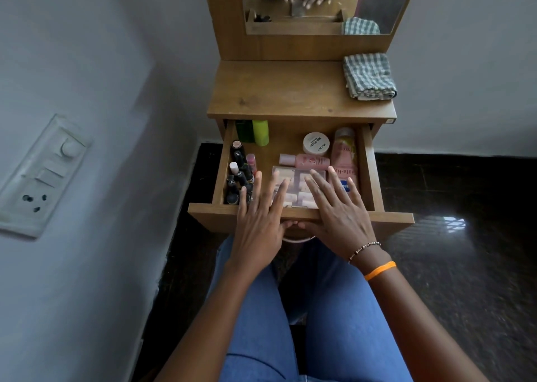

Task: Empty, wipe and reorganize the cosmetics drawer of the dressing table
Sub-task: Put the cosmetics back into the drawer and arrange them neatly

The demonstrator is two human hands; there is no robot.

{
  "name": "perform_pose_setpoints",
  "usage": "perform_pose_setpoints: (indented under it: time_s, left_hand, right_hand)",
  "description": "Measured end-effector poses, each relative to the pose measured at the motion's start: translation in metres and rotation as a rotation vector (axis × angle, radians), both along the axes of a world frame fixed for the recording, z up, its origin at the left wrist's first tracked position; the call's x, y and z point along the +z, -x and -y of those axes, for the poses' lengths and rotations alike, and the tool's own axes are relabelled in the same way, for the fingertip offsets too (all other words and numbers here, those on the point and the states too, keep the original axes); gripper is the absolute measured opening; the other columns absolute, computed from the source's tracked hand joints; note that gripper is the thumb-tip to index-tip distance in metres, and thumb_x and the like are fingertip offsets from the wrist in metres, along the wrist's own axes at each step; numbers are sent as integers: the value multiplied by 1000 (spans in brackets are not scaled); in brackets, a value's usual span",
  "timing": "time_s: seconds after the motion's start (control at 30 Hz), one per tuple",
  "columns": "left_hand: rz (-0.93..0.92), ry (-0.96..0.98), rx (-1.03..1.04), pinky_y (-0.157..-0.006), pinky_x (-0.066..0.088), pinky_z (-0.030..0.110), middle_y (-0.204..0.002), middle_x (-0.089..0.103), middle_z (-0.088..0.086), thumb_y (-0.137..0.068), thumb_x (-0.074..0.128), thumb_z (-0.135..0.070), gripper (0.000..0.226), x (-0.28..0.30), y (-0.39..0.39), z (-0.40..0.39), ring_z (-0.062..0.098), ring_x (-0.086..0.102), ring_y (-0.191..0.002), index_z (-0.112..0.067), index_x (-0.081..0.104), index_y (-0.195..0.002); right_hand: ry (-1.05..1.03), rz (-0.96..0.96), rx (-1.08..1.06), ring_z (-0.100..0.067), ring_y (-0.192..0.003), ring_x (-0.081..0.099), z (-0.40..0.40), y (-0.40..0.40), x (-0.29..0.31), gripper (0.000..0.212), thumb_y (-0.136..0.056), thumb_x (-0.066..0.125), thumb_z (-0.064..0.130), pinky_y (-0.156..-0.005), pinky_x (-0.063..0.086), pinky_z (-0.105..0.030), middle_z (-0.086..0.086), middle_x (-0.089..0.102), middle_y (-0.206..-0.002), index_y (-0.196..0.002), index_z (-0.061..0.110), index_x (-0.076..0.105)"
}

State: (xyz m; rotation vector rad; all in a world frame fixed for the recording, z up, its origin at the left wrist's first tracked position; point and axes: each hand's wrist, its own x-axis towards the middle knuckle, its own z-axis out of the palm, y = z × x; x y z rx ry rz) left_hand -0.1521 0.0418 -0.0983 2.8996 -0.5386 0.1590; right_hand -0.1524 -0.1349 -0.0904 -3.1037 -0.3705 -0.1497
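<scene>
The wooden drawer of the dressing table is pulled out and holds cosmetics. Several dark nail-polish bottles stand at its left, and green bottles lie at the back left. A white jar, a pink bottle and a pink tube are at the right. A clear compartment box lies at the front middle. My left hand and my right hand hover flat over the drawer's front edge, fingers spread above the box, holding nothing.
A folded green checked cloth lies on the tabletop at the back right. The mirror rises behind. A grey wall with a switch panel is close on the left. Dark glossy floor lies to the right.
</scene>
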Motion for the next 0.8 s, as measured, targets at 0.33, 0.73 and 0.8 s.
perform_pose_setpoints:
  time_s: [0.33,0.73,0.8]
  left_hand:
    - [-23,-71,7,-112,-16,48,-156,-21,6,-90,57,-33,93,5,-59,11,30,-25,-141,-16,-13,-149]
    - [65,-130,47,-111,-13,53,-157,-18,11,-88,58,-15,96,12,-139,29,35,-24,-140,-16,-16,-148]
    - [76,-127,42,-110,-15,54,-158,-17,8,-88,59,-16,96,10,-150,30,36,-21,-142,-19,-15,-149]
  right_hand:
    - [-8,87,-24,-28,-145,1,7,-58,3,101,-70,62,52,-114,-3,-46,-3,9,-158,-149,15,10]
    - [50,174,-48,-30,-146,7,17,-143,6,110,-69,61,64,-113,-8,-48,-10,12,-157,-148,8,9]
    - [42,186,-28,-26,-146,10,18,-153,6,105,-72,61,62,-114,-7,-48,-7,17,-157,-148,10,12]
